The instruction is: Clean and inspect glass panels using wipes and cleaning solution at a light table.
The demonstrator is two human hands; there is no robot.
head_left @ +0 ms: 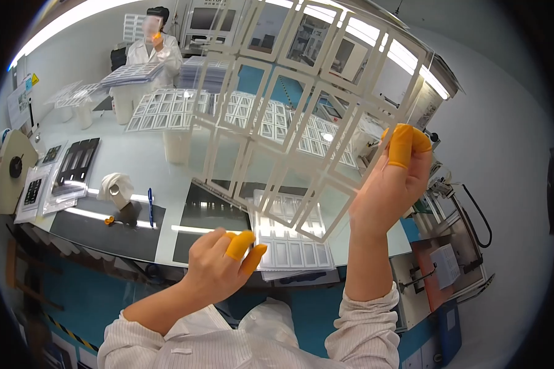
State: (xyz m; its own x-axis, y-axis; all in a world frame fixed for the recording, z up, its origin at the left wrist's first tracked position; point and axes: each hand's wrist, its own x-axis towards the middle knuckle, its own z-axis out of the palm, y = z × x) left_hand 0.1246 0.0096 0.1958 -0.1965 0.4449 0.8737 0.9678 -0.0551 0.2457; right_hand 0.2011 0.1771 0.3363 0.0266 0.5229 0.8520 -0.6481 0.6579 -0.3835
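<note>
A clear sheet printed with rows of white rectangular frames (314,80) is held up tilted in front of me. My right hand (400,169), with yellow finger cots on its fingertips, pinches the sheet's right edge. Below the sheet's lower edge is my left hand (224,264), its fingers loosely bent and the thumb a little apart from the index finger. Yellow cots cover those two tips, and I see nothing between them. A stack of similar framed sheets (292,253) lies on the table just right of my left hand, partly seen through the raised sheet.
Left on the table are a white tape roll (116,189), a blue pen (150,207) and a black slotted plate (77,161). Farther back, framed sheets (160,111) rest on white tubs (176,146). A co-worker in white (157,49) is across the table. Metal equipment (440,184) stands at right.
</note>
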